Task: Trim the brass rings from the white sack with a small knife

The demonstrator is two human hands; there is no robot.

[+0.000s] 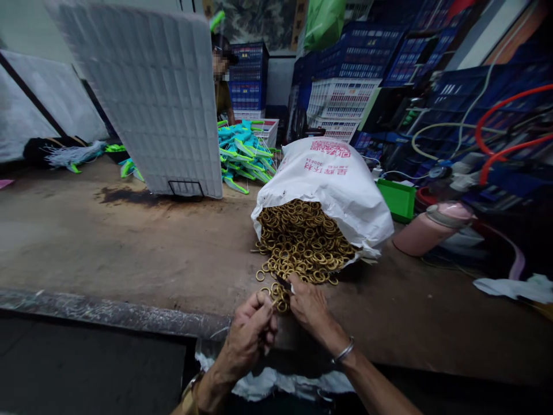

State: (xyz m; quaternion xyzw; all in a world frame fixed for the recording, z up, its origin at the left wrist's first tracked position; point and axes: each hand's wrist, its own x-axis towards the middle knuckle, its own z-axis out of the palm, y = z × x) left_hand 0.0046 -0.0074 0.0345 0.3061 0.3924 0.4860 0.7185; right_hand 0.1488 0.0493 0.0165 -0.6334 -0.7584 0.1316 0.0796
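1. We look down at a worn brown workbench [129, 248] with both our hands at its near edge.
2. Our left hand [253, 328] is curled closed, its fingertips pinching a small bunch of brass rings [280, 297].
3. Our right hand [309, 305] touches the same bunch from the other side, fingers bent around it; a thin dark tool shows at its fingertips, too small to identify. A bracelet [344, 350] circles that wrist.
4. Just beyond the hands, a white sack [337, 184] lies on its side, its mouth facing us, spilling a heap of rings [302, 239] onto the bench.
5. Farther back stands a white gridded panel [147, 92], with turquoise and green pieces [242, 155] piled beside it.
6. A person [222, 80] stands behind that pile.
7. Right of the sack lie a green box [397, 199] and a pink bottle [432, 227]; blue crates [363, 55] are stacked behind.
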